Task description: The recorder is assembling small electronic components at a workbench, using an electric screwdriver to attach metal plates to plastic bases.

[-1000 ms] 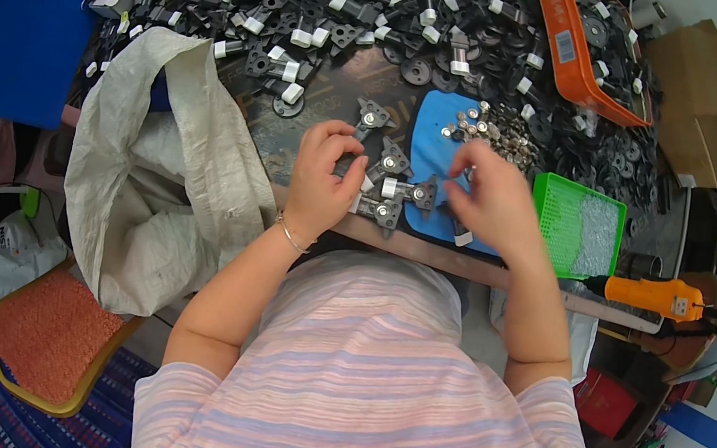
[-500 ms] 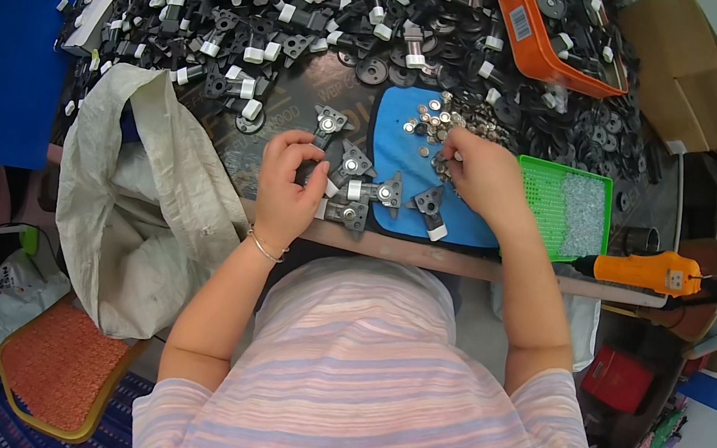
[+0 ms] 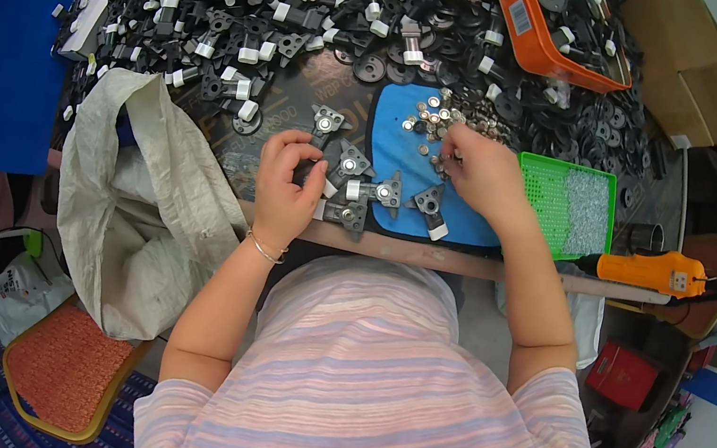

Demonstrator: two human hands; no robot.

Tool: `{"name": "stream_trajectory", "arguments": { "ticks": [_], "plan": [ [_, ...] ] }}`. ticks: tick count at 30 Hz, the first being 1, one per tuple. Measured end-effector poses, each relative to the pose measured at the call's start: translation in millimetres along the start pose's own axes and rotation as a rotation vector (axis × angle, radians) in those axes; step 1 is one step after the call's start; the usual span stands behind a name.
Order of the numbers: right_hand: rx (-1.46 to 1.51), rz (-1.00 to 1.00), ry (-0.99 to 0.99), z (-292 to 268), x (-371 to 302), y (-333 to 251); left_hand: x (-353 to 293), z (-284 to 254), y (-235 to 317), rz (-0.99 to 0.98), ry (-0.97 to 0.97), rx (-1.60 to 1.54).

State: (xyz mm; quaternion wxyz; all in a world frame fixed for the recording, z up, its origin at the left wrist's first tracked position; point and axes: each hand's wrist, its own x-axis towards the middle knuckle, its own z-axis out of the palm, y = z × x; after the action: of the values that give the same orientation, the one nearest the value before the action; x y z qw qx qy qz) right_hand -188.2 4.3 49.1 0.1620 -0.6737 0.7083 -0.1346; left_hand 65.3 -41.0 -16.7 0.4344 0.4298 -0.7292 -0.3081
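2 hands apart, pts btwn, tbl edge nr

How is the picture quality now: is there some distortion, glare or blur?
Head view: fisheye distortion bows the long pinkish-brown table edge; same view: pale glare on the dark, glossy tabletop; same view: bare right hand without obvious motion blur.

And there it is, pale printed lettering across the dark tabletop, just beyond the left hand! Up past the right hand, a barcode label rides the orange tray, while print on the white bag, well left of the left hand, stays too small to read
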Motion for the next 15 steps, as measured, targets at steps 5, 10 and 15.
{"name": "stream_trajectory", "arguments": {
  "ticks": [5, 10, 15],
  "plan": [
    [-0.036, -0.050, -0.085, 7, 4, -2, 1, -1, 1, 0.003, 0.003, 0.005],
    [-0.054, -0.043, -0.044, 9, 3, -2, 1, 0, 2, -0.006, 0.005, -0.007],
    [0.313, 0.057, -0.073, -6, -6, 0, 1, 0, 2, -0.003, -0.001, -0.007]
  ]
}}
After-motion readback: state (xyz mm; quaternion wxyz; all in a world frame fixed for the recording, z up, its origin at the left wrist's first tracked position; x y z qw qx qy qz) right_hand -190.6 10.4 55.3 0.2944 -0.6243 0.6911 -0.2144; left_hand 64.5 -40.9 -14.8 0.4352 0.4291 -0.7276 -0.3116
